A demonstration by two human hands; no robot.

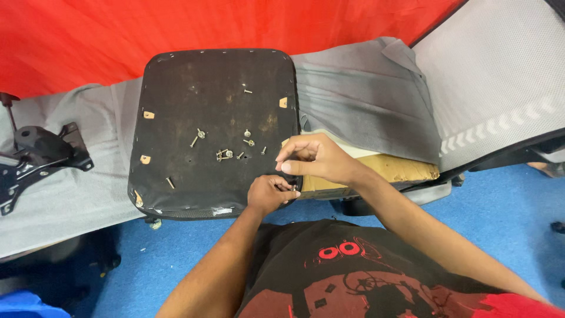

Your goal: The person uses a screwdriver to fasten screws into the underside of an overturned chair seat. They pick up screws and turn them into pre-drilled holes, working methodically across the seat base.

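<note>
Hands meet at the near right corner of an upturned chair seat base [215,129], a dark square panel lying underside-up on a grey cloth [359,100]. Our left hand [269,194] is curled and pinches a small screw [292,188] right at the panel's edge, at about 5 o'clock on the panel. Our right hand [312,160] hovers just above it, fingertips drawn together as if nipping something tiny; we cannot tell whether it holds anything.

Loose screws and washers [226,153] lie scattered near the middle of the panel, with one more bolt [248,91] toward 12 o'clock and another [170,183] toward 8 o'clock. A black metal chair mechanism [35,159] sits well apart at 9 o'clock on the cloth, off the seat. A grey mesh chair back [494,76] leans at 2 o'clock, and a cardboard slab [394,168] pokes out beside the panel at 3 o'clock.

We judge the seat already stripped of its mechanism and most fasteners out; the hardware is ungathered.
</note>
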